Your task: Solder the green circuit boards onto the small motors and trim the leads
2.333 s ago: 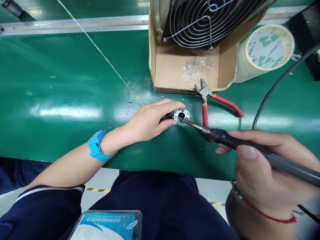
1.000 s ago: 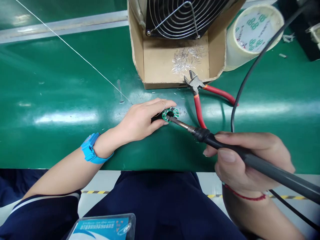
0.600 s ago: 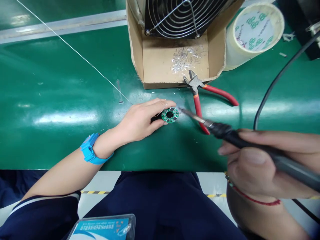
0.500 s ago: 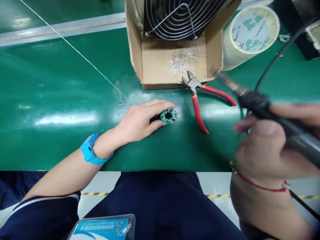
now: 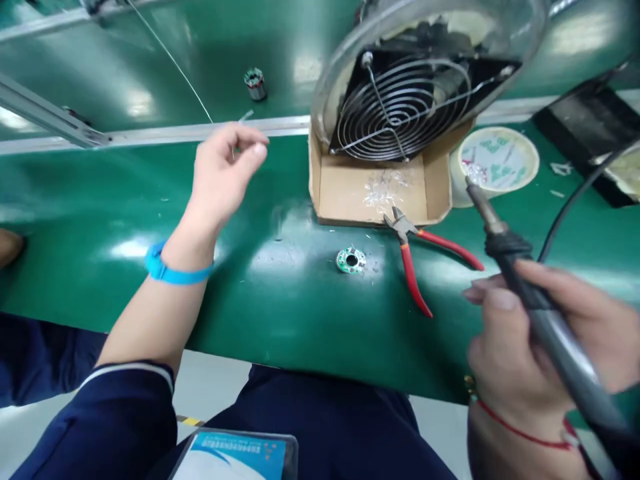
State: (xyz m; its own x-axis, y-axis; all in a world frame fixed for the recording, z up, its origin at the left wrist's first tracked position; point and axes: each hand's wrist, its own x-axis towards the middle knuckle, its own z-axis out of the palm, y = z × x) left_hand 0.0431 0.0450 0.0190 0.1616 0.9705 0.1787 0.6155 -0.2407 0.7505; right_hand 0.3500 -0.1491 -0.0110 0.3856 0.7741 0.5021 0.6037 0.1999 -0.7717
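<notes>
My left hand (image 5: 225,167) is raised above the bench toward its back edge, its fingers curled and pinched on a thin solder wire (image 5: 173,59). The wire runs down from the upper left to the hand. In my right hand (image 5: 540,333) is a soldering iron (image 5: 543,300), its metal tip pointing up and left near a roll of tape. A round green circuit board (image 5: 351,261) with a dark centre hole lies by itself on the green bench. Beside it, to the right, are red-handled cutting pliers (image 5: 414,257) with the jaws apart, against the box's front edge.
A cardboard box (image 5: 370,221) holds a fan with a wire guard (image 5: 393,120) and many small wire clippings. Right of it stands the wide tape roll (image 5: 457,177). A small motor-like part (image 5: 255,85) stands behind the metal rail. Another person's hand (image 5: 9,247) shows at far left.
My left hand has let go of the circuit board and moved up and left with the wire. The view has shifted, and the iron now points more upward.
</notes>
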